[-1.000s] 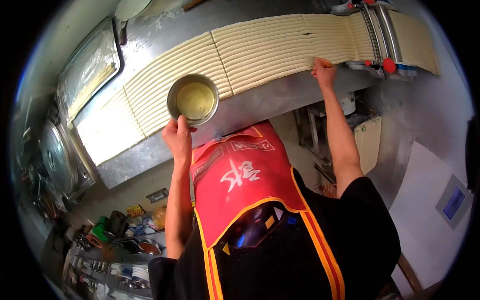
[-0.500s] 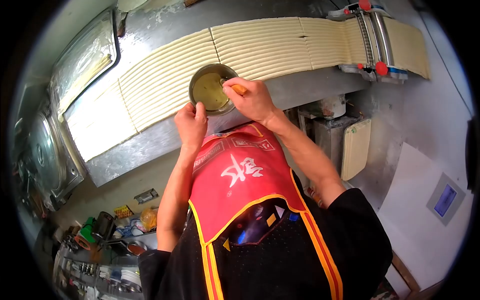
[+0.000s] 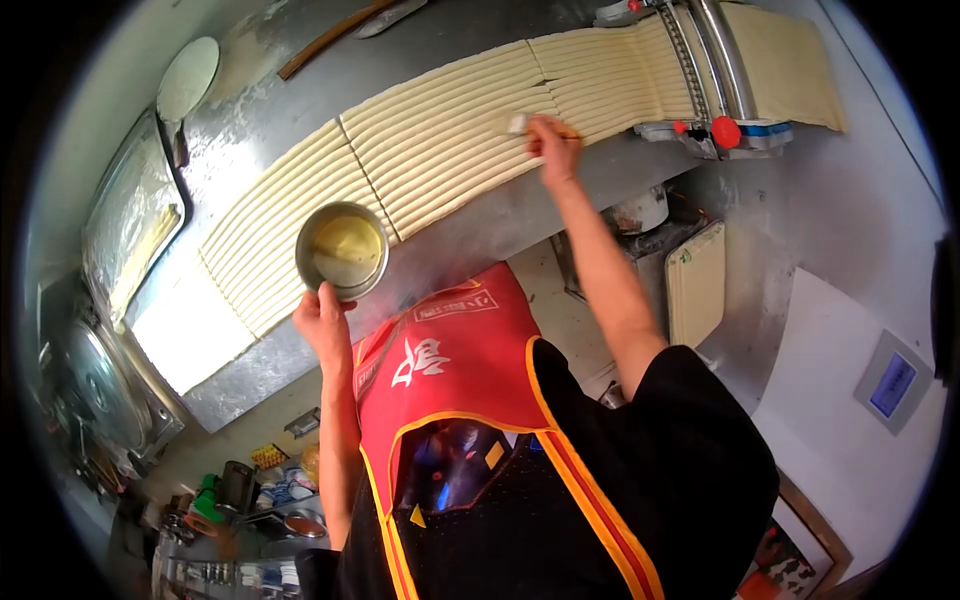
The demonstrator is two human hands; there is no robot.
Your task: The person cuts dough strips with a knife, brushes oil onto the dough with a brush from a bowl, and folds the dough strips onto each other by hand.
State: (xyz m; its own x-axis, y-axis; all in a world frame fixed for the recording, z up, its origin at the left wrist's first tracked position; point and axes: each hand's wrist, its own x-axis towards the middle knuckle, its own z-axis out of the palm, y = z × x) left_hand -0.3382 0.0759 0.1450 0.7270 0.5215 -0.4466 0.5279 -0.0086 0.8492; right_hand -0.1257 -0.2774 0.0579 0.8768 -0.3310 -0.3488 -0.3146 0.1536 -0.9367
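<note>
My left hand (image 3: 325, 325) is closed on the near rim of a round metal bowl (image 3: 308, 262), held over the front part of the worktop. Yellowish liquid (image 3: 350, 245) lies in the bowl. My right hand (image 3: 558, 155) is closed around the handle of a small brush (image 3: 518, 124), whose pale bristles point left. The bristles are over the rows of dough strips (image 3: 440, 150); whether they touch is hard to tell. These long pale strips lie side by side along the metal worktop, with crosswise breaks between the sections.
A roller machine (image 3: 715, 70) with red knobs stands at the right end, a flat dough sheet (image 3: 790, 65) running beyond it. A film-covered tray (image 3: 130, 220) and a round white-faced tool (image 3: 188, 80) are at the left. A wooden stick (image 3: 335, 38) lies at the back.
My right hand has moved out of the bowl with the brush, to the right and over the strips. My left hand has shifted left with the bowl. The view has tilted somewhat.
</note>
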